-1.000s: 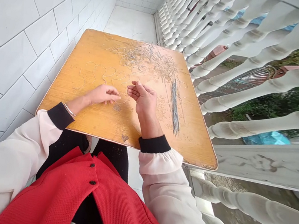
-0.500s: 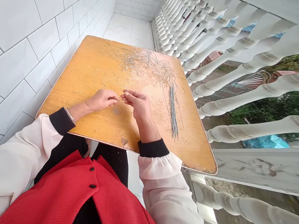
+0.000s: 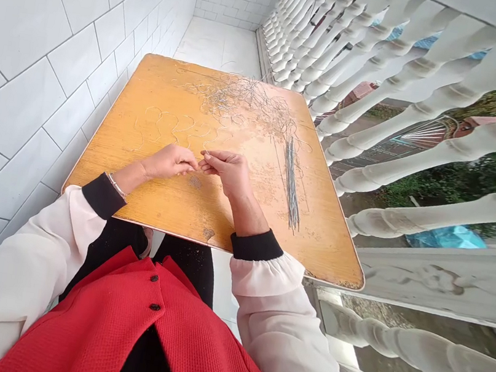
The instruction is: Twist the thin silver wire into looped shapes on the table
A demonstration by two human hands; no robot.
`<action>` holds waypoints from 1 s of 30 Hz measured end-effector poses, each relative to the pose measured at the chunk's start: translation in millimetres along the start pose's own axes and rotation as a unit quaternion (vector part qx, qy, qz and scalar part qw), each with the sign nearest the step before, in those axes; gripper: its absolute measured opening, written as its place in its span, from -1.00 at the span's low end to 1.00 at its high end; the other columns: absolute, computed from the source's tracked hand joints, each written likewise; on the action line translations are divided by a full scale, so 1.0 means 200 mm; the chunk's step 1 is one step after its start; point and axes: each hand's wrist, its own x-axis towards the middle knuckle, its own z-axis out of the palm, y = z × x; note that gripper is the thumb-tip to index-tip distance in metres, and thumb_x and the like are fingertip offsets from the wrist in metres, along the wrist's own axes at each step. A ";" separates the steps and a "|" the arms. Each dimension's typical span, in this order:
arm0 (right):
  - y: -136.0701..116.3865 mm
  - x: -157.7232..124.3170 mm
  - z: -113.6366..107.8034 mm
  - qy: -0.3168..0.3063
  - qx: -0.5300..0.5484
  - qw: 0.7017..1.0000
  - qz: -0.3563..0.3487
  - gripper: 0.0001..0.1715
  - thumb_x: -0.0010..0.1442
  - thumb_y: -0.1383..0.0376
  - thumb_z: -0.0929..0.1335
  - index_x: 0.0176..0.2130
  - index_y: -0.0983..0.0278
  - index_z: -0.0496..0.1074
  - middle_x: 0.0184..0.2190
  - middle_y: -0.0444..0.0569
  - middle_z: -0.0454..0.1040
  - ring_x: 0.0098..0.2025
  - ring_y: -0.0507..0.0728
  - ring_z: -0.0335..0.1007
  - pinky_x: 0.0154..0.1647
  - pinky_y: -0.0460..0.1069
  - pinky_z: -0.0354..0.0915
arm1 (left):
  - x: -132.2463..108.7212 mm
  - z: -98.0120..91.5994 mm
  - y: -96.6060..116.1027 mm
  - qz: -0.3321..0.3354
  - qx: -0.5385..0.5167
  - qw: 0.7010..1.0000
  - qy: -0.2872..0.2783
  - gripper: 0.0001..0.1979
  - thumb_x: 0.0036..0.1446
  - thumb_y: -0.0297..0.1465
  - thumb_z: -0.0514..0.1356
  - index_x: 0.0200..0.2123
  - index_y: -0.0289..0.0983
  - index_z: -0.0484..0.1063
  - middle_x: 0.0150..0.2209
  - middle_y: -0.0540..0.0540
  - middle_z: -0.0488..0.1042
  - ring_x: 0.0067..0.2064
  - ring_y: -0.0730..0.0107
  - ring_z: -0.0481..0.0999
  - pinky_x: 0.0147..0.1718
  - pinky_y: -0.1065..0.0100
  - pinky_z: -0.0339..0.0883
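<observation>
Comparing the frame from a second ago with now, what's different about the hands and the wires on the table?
The right hand has moved left and turned more palm-down, its fingertips now close by those of the left hand. Any wire taken up or let go there is too fine to tell. The straight wire bundle and tangled wire pile stayed put on the table.

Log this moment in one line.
left hand: beside right hand | wire bundle: table, right side | tangled wire: table, far end
</observation>
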 end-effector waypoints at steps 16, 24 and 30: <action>-0.02 0.01 -0.02 0.072 -0.019 0.997 0.001 -0.69 0.00 0.13 0.58 -0.36 0.31 0.61 -0.51 -0.06 0.59 -0.48 0.01 0.48 -0.38 -0.08 0.48 | 0.03 -0.03 -0.07 -0.119 -0.116 0.967 0.194 -0.90 0.21 -0.46 0.25 -0.37 -0.34 0.47 -0.51 0.01 0.48 -0.56 0.64 0.40 -0.55 0.58 0.25; -0.02 -0.01 -0.01 0.063 -0.039 0.997 0.001 -0.69 0.02 0.10 0.55 -0.36 0.29 0.60 -0.49 -0.05 0.59 -0.48 0.01 0.46 -0.37 -0.07 0.45 | 0.01 0.04 -0.08 0.014 0.040 0.997 0.066 -0.89 0.14 -0.41 0.25 -0.36 -0.32 0.57 -0.44 -0.02 0.53 -0.45 0.53 0.42 -0.38 0.44 0.29; -0.03 -0.02 0.00 0.076 -0.030 0.997 0.006 -0.76 0.02 0.17 0.53 -0.40 0.31 0.59 -0.53 -0.07 0.56 -0.52 -0.02 0.41 -0.43 -0.10 0.38 | 0.01 0.04 -0.08 0.084 0.111 0.990 0.019 -0.86 0.11 -0.45 0.23 -0.46 -0.30 0.56 -0.47 -0.02 0.51 -0.39 0.46 0.44 -0.30 0.39 0.27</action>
